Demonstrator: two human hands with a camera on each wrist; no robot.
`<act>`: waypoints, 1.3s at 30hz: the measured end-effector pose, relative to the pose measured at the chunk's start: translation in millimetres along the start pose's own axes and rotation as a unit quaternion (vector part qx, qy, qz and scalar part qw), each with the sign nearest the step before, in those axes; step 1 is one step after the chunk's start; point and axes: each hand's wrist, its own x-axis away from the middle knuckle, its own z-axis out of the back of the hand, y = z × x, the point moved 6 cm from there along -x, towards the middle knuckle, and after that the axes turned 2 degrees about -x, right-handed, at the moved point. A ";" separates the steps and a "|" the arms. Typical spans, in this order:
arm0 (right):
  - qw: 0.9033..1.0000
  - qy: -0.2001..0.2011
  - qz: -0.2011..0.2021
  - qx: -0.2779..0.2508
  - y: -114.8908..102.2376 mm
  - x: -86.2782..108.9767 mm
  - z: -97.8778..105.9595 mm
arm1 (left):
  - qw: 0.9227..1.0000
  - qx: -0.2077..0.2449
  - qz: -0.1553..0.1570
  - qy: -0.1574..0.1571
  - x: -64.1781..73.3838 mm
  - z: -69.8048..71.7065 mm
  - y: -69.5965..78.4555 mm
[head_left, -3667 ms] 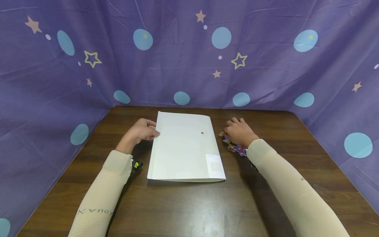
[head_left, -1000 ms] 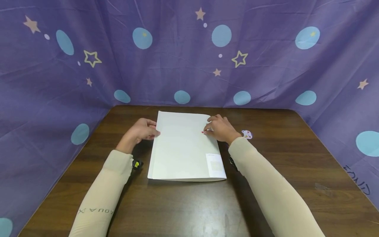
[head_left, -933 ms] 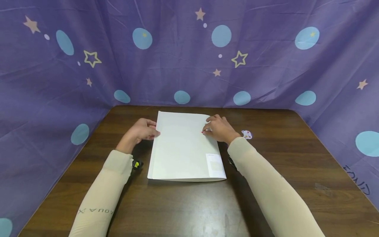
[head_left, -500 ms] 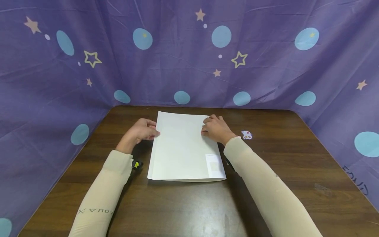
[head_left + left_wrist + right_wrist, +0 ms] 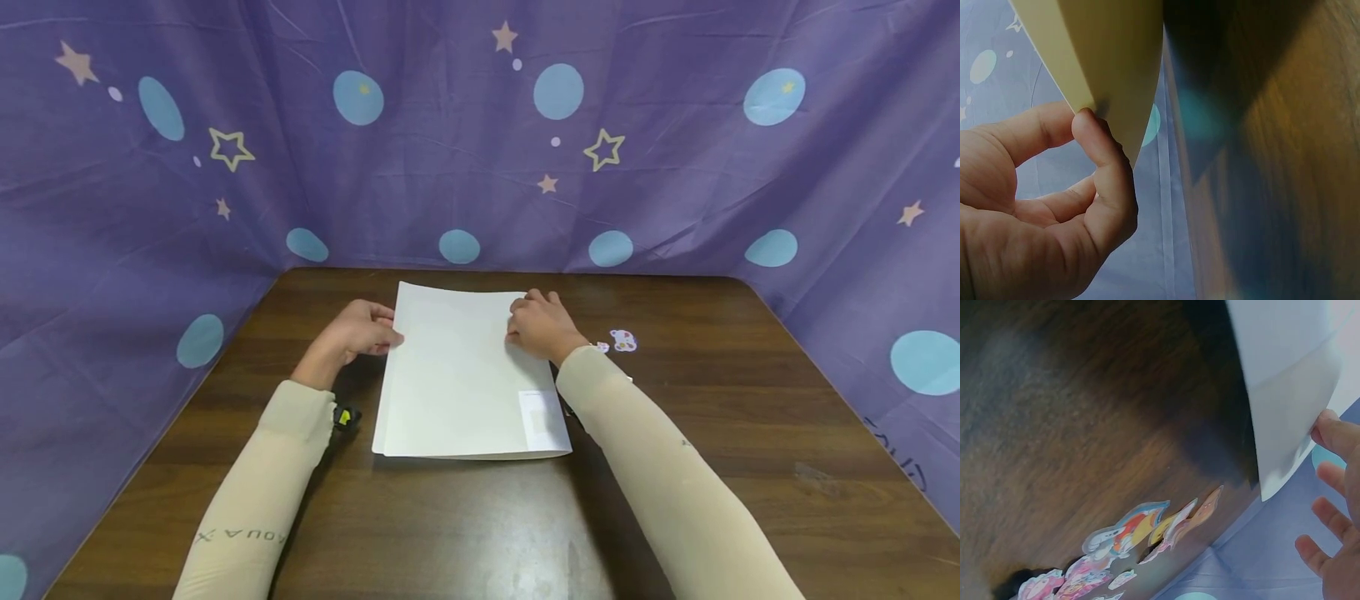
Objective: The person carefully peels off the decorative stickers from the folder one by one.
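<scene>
A white folder (image 5: 457, 375) with a pale label (image 5: 544, 421) stands propped at a slant on the brown table in the head view. My left hand (image 5: 363, 327) pinches its left edge between thumb and fingers, as the left wrist view also shows (image 5: 1094, 187). Near the folder's upper right part, my right hand (image 5: 543, 327) rests its fingertips on the front, covering the spot where a red mark was. In the right wrist view one fingertip touches the folder (image 5: 1291, 412) while the other fingers are loosely spread. Whether anything lies under that fingertip is hidden.
Colourful cut-out cartoon stickers (image 5: 1125, 534) lie on the table (image 5: 750, 358) beneath my right wrist. One white bear-shaped sticker (image 5: 623, 340) shows beside the wrist in the head view. A purple patterned curtain (image 5: 480, 125) surrounds the table's back and sides.
My right hand has left the stickers at right and come onto the folder. Over the last second it has edged left, covering the red mark. The left hand keeps its place.
</scene>
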 end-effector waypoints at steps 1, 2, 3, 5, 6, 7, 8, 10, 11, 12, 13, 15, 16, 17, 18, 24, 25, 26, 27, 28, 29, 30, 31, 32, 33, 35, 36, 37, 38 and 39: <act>1.000 -0.001 0.000 0.001 -0.6 -0.6 -0.2 | 1.000 0.001 -0.001 0.000 -0.1 -0.1 -0.1; 1.000 -0.002 0.001 0.003 -1.3 -1.0 -0.5 | 1.000 0.001 -0.001 0.000 0.0 -0.2 -0.2; 1.000 -0.004 0.001 0.004 -2.2 -1.4 -0.7 | 1.000 0.003 0.000 0.000 0.2 -0.1 -0.1; 1.000 -0.007 0.003 0.009 -3.8 -2.2 -1.0 | 1.000 0.005 0.000 -0.002 1.0 -0.4 0.6; 1.000 -0.008 0.004 0.011 -4.6 -2.4 -1.1 | 1.000 0.004 -0.001 -0.004 1.1 -0.6 0.6; 1.000 -0.010 0.005 0.013 -5.3 -2.6 -1.0 | 1.000 0.005 -0.001 -0.005 1.3 -0.8 0.8; 1.000 -0.011 0.005 0.015 -6.0 -2.6 -1.0 | 1.000 0.005 -0.001 -0.006 1.3 -0.8 0.9; 1.000 -0.011 0.007 0.016 -7.3 -2.8 -0.4 | 1.000 0.006 0.001 -0.005 1.0 -0.7 0.7; 1.000 -0.009 0.008 0.016 -7.8 -2.8 0.0 | 1.000 0.006 0.002 -0.005 0.8 -0.6 0.4; 1.000 -0.008 0.010 0.015 -8.4 -2.9 0.3 | 1.000 0.007 0.003 -0.005 0.5 -0.6 0.0; 1.000 -0.006 0.012 0.016 -9.1 -2.9 0.7 | 1.000 0.006 0.003 -0.005 0.3 -0.7 -0.1; 1.000 -0.001 0.019 0.022 -10.6 -3.4 1.1 | 1.000 0.005 0.004 -0.004 0.0 -0.6 -0.5; 0.999 0.001 0.023 0.028 -11.5 -3.5 1.2 | 1.000 0.005 0.004 -0.004 0.0 -0.7 -0.3; 0.999 0.003 0.026 0.033 -12.7 -3.8 1.5 | 1.000 0.003 0.003 -0.004 0.1 -0.6 -0.4; 0.999 0.005 0.031 0.042 -14.2 -4.2 1.8 | 1.000 0.002 0.002 -0.003 0.2 -0.6 -0.3; 0.995 0.008 0.053 0.088 -23.9 -4.5 4.2 | 1.000 0.000 0.000 -0.002 -0.8 0.4 -1.2; 0.994 0.007 0.053 0.094 -24.4 -4.4 3.9 | 1.000 -0.001 0.001 -0.002 -1.1 0.5 -1.5; 0.994 0.006 0.053 0.100 -24.6 -4.3 3.5 | 1.000 0.000 0.001 -0.002 -1.2 0.5 -1.4; 0.993 0.006 0.053 0.106 -24.3 -4.5 2.9 | 1.000 0.000 0.002 -0.002 -1.3 0.6 -1.4; 0.993 0.006 0.052 0.110 -23.6 -4.6 2.4 | 1.000 0.000 0.002 -0.002 -1.2 0.5 -1.3; 0.992 0.008 0.051 0.112 -22.7 -4.6 2.2 | 1.000 0.000 0.003 -0.003 -0.8 0.5 -0.9; 0.992 0.010 0.048 0.113 -21.2 -4.7 1.9 | 1.000 0.001 0.003 -0.003 -0.2 0.3 -0.2; 0.993 0.012 0.045 0.112 -19.6 -4.7 1.7 | 1.000 0.001 0.002 -0.003 0.3 0.2 0.4; 0.993 0.015 0.043 0.109 -18.2 -4.3 1.9 | 1.000 0.003 0.002 -0.004 0.8 0.1 0.9; 0.993 0.017 0.042 0.106 -16.7 -4.0 2.1 | 1.000 0.004 0.001 -0.005 1.3 -0.2 1.5; 0.994 0.019 0.039 0.096 -13.7 -2.5 2.9 | 1.000 0.008 0.001 -0.006 1.9 -0.4 1.8; 0.995 0.021 0.038 0.088 -12.1 -1.6 3.5 | 1.000 0.010 0.002 -0.006 1.8 -0.4 1.8; 0.996 0.023 0.036 0.076 -10.7 -0.4 4.5 | 1.000 0.011 0.004 -0.005 1.6 -0.3 1.6; 0.997 0.025 0.034 0.064 -8.9 0.8 5.5 | 1.000 0.012 0.005 -0.004 1.7 -0.2 1.5; 0.998 0.028 0.032 0.053 -6.9 2.0 6.4 | 1.000 0.013 0.005 -0.004 1.6 -0.2 1.5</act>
